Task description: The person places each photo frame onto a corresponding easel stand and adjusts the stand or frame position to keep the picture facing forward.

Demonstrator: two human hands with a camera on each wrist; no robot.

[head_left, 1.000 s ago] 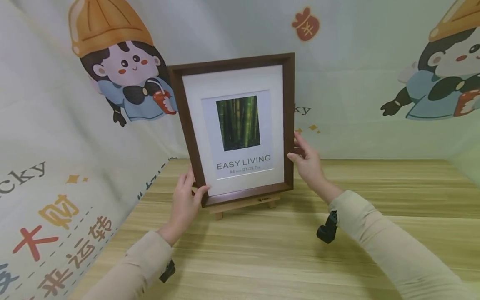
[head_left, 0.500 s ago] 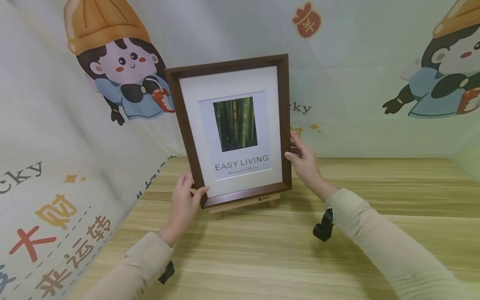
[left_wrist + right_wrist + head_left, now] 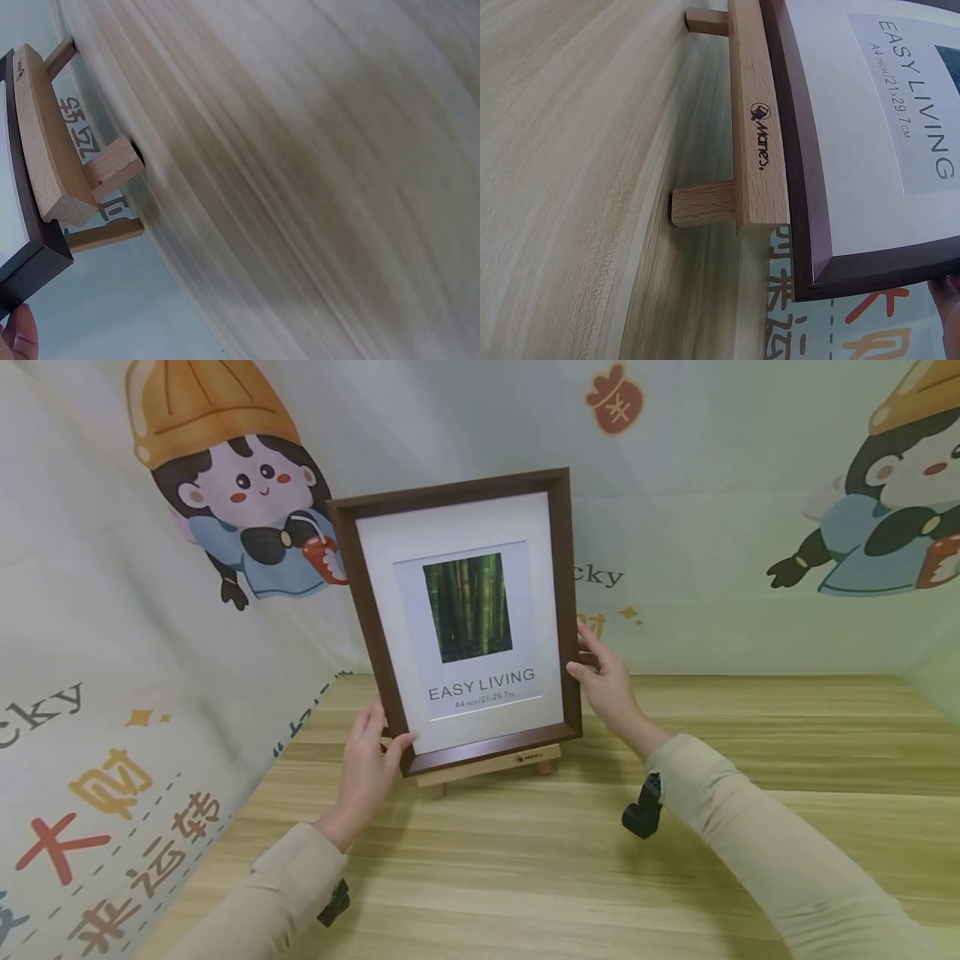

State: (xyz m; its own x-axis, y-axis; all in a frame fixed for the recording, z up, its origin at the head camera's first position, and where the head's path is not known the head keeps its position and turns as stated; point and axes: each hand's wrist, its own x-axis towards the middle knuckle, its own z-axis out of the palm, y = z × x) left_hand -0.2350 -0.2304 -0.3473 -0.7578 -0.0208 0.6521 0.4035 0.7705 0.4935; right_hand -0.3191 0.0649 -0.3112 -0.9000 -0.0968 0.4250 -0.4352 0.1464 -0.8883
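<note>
A pale fabric backdrop [image 3: 712, 527] with printed cartoon figures and lettering stands behind a wood-grain tabletop [image 3: 525, 860]. At left, the left hand [image 3: 367, 768] grips the lower left side of a dark brown picture frame [image 3: 370, 610], its thumb on the front and its fingers at the outer edge. The frame stands upright on the ledge of a wooden easel [image 3: 491, 766], between both hands, its top inclined to the left in the head view. The frame contains a white mat [image 3: 459, 522]; within the mat is a printed sheet [image 3: 480, 689] reading "EASY LIVING", with a bamboo picture [image 3: 468, 610] above the text. At right, the right hand [image 3: 607, 693] grips the right side below mid-height — thumb at the front edge, fingers reaching behind. Both grips are closed to the thickness of the frame.

Compared with one second ago, the top of the frame sits farther left against the backdrop, and more lettering shows beside its right side. The left hand holds the same place; the right hand is slightly farther left.

The frame hides the easel's upper part and the right hand's rear fingertips. Both wrist views cut off the frame — each shows only a small part of its hand.
</note>
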